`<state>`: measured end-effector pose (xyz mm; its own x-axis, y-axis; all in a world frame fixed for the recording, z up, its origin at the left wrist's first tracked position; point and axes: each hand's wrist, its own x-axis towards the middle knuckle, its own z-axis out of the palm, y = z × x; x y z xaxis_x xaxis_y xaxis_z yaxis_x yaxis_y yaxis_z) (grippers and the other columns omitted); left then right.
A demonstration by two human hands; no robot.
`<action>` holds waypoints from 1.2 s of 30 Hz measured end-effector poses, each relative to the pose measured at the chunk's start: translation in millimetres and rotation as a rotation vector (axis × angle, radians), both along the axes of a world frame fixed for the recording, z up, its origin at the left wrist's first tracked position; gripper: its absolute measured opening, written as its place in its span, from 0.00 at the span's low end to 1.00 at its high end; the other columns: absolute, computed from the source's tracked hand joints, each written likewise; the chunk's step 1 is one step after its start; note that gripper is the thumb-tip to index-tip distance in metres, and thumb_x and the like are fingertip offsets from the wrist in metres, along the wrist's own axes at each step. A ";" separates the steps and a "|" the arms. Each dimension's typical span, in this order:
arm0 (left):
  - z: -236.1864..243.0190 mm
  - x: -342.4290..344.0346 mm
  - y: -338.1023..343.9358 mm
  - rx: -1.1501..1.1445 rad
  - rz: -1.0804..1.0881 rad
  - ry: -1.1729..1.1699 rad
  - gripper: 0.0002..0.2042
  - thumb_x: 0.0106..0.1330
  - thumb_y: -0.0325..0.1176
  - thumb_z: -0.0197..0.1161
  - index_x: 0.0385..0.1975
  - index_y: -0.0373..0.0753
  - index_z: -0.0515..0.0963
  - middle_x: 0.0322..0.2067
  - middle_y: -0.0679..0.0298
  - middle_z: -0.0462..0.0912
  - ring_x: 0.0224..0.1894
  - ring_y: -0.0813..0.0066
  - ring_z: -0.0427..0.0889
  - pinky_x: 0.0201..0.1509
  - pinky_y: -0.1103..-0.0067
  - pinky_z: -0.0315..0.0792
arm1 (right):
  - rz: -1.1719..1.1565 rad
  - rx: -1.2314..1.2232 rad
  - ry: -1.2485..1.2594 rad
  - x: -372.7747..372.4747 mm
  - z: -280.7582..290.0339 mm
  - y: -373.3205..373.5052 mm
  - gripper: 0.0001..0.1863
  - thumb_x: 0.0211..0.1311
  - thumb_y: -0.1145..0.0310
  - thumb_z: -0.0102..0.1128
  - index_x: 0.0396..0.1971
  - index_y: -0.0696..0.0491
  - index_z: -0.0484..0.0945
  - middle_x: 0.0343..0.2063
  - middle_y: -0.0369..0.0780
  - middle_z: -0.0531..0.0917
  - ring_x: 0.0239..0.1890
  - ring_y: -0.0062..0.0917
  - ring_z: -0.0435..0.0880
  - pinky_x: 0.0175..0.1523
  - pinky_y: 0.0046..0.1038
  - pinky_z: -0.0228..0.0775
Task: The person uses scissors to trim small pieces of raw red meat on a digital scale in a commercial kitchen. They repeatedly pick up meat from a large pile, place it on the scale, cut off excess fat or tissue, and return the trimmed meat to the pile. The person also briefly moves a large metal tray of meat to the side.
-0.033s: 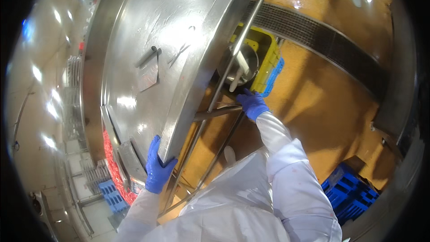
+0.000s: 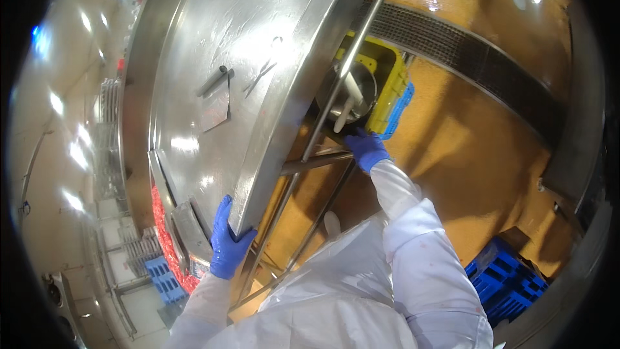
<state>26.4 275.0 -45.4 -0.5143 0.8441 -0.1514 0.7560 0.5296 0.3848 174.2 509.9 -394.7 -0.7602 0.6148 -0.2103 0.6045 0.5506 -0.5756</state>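
My left hand [image 2: 227,243], in a blue glove, rests on the near corner of the steel table [image 2: 194,130] with its fingers spread. Low beside the table, my right hand [image 2: 368,152], gloved too, closes its fingers at the near rim of a yellow crate [image 2: 395,94]; its fingertips are partly hidden. Inside this crate sits a round metal pot [image 2: 367,94], with a white-handled tool [image 2: 351,102] across it. A blue crate [image 2: 402,113] shows along the yellow one's right side. On the tabletop lie scissors [image 2: 261,76] and a flat blade [image 2: 216,114] with a tubular handle [image 2: 215,82].
Steel rails [image 2: 318,126] run between me and the crates. A dark floor grate [image 2: 452,48] crosses the orange floor [image 2: 445,174]. Blue crates [image 2: 504,278] stand at lower right. Red, grainy, meat-like stuff [image 2: 169,239] lies left of steel plates [image 2: 192,229].
My right hand and the yellow crate with its pot have shifted slightly right in the picture; the view shifted a little too. My left hand stays on the table corner.
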 end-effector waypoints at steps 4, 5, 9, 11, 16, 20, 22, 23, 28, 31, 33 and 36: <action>-0.5 0.4 -3.2 -0.072 0.013 0.061 0.43 0.46 0.19 0.75 0.68 0.34 0.63 0.69 0.49 0.64 0.73 0.54 0.60 0.76 0.66 0.55 | 0.053 0.036 -0.025 1.6 -6.1 -4.1 0.17 0.62 0.67 0.54 0.51 0.45 0.75 0.49 0.36 0.83 0.58 0.32 0.77 0.54 0.39 0.70; 0.6 -0.3 -3.2 -0.073 -0.001 0.070 0.43 0.46 0.19 0.75 0.68 0.35 0.64 0.69 0.49 0.64 0.73 0.54 0.60 0.76 0.66 0.55 | 0.026 0.056 0.004 4.1 -6.1 -6.1 0.16 0.61 0.67 0.54 0.50 0.45 0.75 0.47 0.36 0.83 0.55 0.32 0.78 0.52 0.38 0.70; 0.3 -5.4 -5.0 -0.033 -0.028 0.055 0.43 0.46 0.19 0.76 0.66 0.35 0.65 0.69 0.49 0.64 0.73 0.54 0.60 0.76 0.66 0.55 | -0.062 0.036 0.028 40.6 -14.4 -20.3 0.16 0.57 0.72 0.58 0.47 0.48 0.74 0.44 0.41 0.83 0.57 0.35 0.77 0.51 0.38 0.71; -2.0 -7.5 -11.3 0.006 -0.026 0.035 0.42 0.45 0.19 0.76 0.65 0.35 0.66 0.68 0.49 0.65 0.72 0.53 0.61 0.76 0.65 0.56 | -0.071 0.005 0.007 68.9 -4.2 -33.5 0.16 0.55 0.73 0.59 0.45 0.50 0.74 0.41 0.44 0.83 0.56 0.37 0.77 0.50 0.40 0.71; -1.9 -11.2 -10.8 0.045 -0.105 0.086 0.39 0.44 0.20 0.76 0.63 0.36 0.69 0.66 0.48 0.68 0.71 0.50 0.63 0.75 0.64 0.57 | -0.099 -0.041 -0.114 145.3 18.8 -72.5 0.14 0.57 0.72 0.58 0.45 0.50 0.73 0.39 0.45 0.82 0.51 0.39 0.78 0.49 0.42 0.71; -5.2 -14.1 -16.0 0.124 -0.183 0.124 0.38 0.45 0.22 0.76 0.62 0.37 0.70 0.64 0.50 0.70 0.70 0.50 0.64 0.74 0.63 0.59 | -0.158 -0.124 -0.249 192.1 38.7 -103.8 0.14 0.54 0.69 0.62 0.42 0.49 0.74 0.38 0.46 0.80 0.45 0.41 0.80 0.49 0.43 0.72; -8.1 -14.8 -20.0 0.135 -0.199 0.148 0.38 0.45 0.24 0.77 0.62 0.38 0.70 0.64 0.50 0.71 0.69 0.48 0.66 0.72 0.62 0.62 | -0.222 -0.182 -0.309 212.9 51.4 -115.4 0.16 0.54 0.67 0.64 0.43 0.50 0.75 0.38 0.47 0.80 0.45 0.42 0.80 0.49 0.43 0.72; -6.1 -15.1 -17.0 0.133 -0.208 0.161 0.39 0.45 0.25 0.77 0.62 0.38 0.70 0.64 0.50 0.71 0.68 0.48 0.66 0.71 0.62 0.63 | -0.241 -0.189 -0.253 223.5 55.3 -119.4 0.18 0.55 0.65 0.65 0.45 0.51 0.75 0.39 0.49 0.80 0.43 0.44 0.81 0.48 0.44 0.74; -7.9 -22.3 -23.0 0.128 -0.237 0.197 0.37 0.46 0.31 0.77 0.61 0.38 0.70 0.63 0.46 0.72 0.67 0.42 0.67 0.70 0.59 0.63 | -0.474 -0.395 -0.408 248.0 107.3 -141.2 0.21 0.57 0.61 0.65 0.50 0.51 0.74 0.42 0.50 0.83 0.45 0.46 0.83 0.50 0.46 0.76; 4.7 -26.6 -24.2 0.146 -0.230 0.175 0.37 0.46 0.34 0.76 0.60 0.37 0.71 0.62 0.44 0.72 0.65 0.39 0.67 0.68 0.57 0.64 | -0.589 -0.360 -0.244 261.1 156.7 -157.0 0.25 0.56 0.59 0.67 0.52 0.50 0.73 0.42 0.49 0.84 0.47 0.46 0.83 0.51 0.44 0.75; 2.7 -27.5 -27.4 0.169 -0.219 0.150 0.36 0.47 0.36 0.75 0.60 0.36 0.71 0.63 0.43 0.70 0.65 0.38 0.66 0.68 0.55 0.63 | -0.673 -0.358 -0.213 265.1 211.8 -154.6 0.27 0.55 0.58 0.69 0.52 0.51 0.73 0.42 0.48 0.84 0.46 0.44 0.84 0.51 0.41 0.76; -2.6 -30.0 -29.4 0.200 -0.209 0.096 0.36 0.49 0.40 0.72 0.60 0.35 0.71 0.64 0.42 0.68 0.65 0.37 0.64 0.68 0.53 0.61 | -0.829 -0.368 -0.088 274.5 238.5 -149.6 0.28 0.54 0.58 0.72 0.51 0.54 0.73 0.40 0.46 0.85 0.44 0.39 0.85 0.51 0.38 0.76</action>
<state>-3.6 245.6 -48.0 -0.3305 0.9413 0.0693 0.8786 0.2800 0.3870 448.7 360.3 -156.3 -0.0763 0.8396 -0.5377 0.7745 -0.2897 -0.5623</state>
